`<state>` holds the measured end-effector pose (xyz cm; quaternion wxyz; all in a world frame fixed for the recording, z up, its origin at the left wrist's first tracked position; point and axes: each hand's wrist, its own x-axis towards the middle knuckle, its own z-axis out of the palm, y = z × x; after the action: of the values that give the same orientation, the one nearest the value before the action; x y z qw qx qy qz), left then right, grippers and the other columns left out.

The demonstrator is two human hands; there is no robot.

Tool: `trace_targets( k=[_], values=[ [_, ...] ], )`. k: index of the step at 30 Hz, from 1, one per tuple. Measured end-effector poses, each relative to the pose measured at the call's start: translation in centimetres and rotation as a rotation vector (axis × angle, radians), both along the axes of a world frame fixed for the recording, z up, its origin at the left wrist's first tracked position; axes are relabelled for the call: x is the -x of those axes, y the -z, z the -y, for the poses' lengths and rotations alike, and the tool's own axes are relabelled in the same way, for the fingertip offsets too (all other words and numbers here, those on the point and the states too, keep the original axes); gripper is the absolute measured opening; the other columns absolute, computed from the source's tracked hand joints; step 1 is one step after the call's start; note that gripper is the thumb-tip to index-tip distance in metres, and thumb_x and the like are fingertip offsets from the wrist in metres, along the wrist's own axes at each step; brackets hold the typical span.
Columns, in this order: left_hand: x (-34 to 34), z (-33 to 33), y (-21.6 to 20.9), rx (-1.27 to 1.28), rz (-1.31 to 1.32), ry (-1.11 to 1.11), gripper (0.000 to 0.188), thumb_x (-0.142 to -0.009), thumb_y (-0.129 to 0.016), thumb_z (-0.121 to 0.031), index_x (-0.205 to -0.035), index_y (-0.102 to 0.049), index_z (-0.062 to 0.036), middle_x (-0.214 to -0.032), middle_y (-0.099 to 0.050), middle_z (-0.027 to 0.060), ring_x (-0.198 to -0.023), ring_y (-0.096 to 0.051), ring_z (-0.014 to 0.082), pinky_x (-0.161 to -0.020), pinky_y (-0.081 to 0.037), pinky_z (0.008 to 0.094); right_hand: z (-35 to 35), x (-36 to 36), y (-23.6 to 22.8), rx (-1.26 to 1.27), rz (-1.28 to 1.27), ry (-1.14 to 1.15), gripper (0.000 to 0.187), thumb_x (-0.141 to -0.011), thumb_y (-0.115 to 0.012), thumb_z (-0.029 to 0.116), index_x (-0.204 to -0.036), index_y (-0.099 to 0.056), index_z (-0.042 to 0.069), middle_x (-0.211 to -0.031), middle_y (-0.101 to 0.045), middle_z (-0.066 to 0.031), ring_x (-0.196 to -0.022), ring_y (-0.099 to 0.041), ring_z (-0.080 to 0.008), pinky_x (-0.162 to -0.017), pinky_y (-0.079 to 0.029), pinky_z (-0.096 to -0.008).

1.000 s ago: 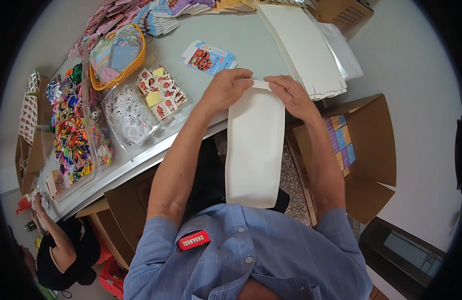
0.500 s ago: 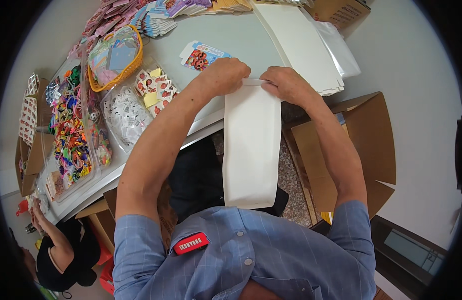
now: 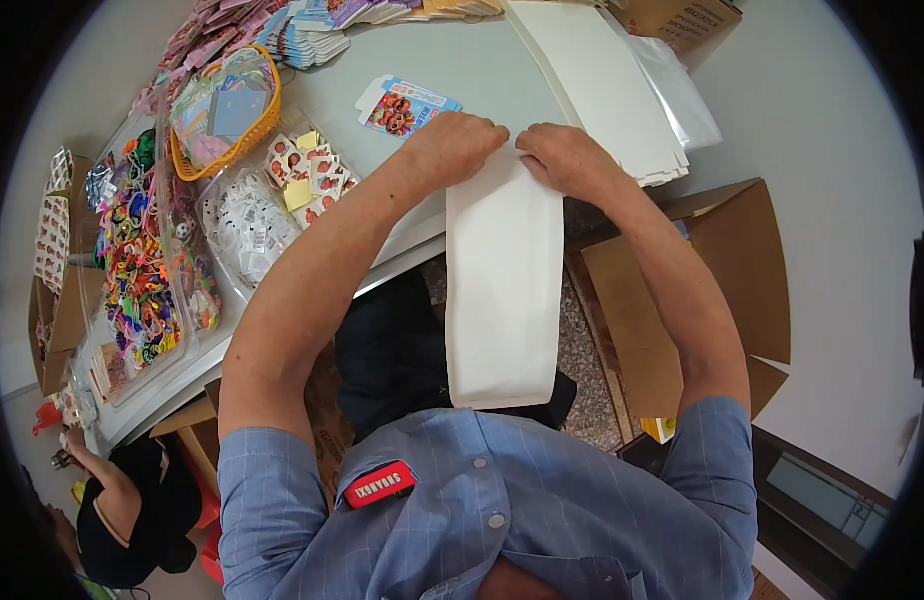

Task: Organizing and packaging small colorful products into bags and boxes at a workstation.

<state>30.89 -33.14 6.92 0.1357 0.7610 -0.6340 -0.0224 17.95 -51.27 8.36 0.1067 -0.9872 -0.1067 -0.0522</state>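
Both hands grip the top edge of a long white bag (image 3: 504, 290): the left hand (image 3: 460, 148) pinches its left corner and the right hand (image 3: 567, 160) its right corner, fingers curled closed on the edge, at the near rim of the grey table (image 3: 482, 75). The bag hangs down from the table edge toward the person's chest, flat and upright. A stack of white bags (image 3: 602, 90) lies just beyond the right hand, a printed card (image 3: 402, 108) beyond the left, and an open carton (image 3: 702, 290) stands below on the right.
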Motion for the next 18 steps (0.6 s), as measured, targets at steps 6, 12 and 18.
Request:
trace_targets(
  k=[6,12,18],
  values=[
    [-0.3,-0.5,0.1,0.032,-0.017,0.047,0.009,-0.084,-0.060,-0.002,-0.093,-0.062,-0.0025,-0.089,-0.068,0.0144,-0.092,-0.068,0.0355,-0.078,-0.054,0.0473,-0.2,-0.1,0.6,0.043,-0.003,-0.015,0.013,-0.085,-0.067,0.006,-0.097,-0.065,0.001,-0.093,-0.067,-0.0134,-0.092,-0.066,-0.0342,-0.081,-0.054,-0.0452],
    [-0.1,-0.2,-0.2,0.000,-0.048,0.026,0.011,-0.084,-0.060,-0.002,-0.096,-0.063,-0.0030,-0.092,-0.068,0.0134,-0.095,-0.067,0.0347,-0.080,-0.054,0.0469,0.0,-0.5,-0.4,0.045,-0.050,0.000,0.013,-0.086,-0.065,0.005,-0.098,-0.066,0.001,-0.095,-0.069,-0.0150,-0.092,-0.067,-0.0346,-0.081,-0.054,-0.0457],
    [-0.2,-0.3,-0.5,-0.053,-0.100,-0.013,0.011,-0.084,-0.062,-0.002,-0.095,-0.064,-0.0029,-0.093,-0.068,0.0133,-0.099,-0.066,0.0346,-0.083,-0.053,0.0469,-0.6,-0.3,-0.1,0.102,-0.078,0.061,0.010,-0.087,-0.065,0.006,-0.095,-0.068,0.002,-0.095,-0.070,-0.0139,-0.089,-0.067,-0.0345,-0.080,-0.054,-0.0456]
  ],
)
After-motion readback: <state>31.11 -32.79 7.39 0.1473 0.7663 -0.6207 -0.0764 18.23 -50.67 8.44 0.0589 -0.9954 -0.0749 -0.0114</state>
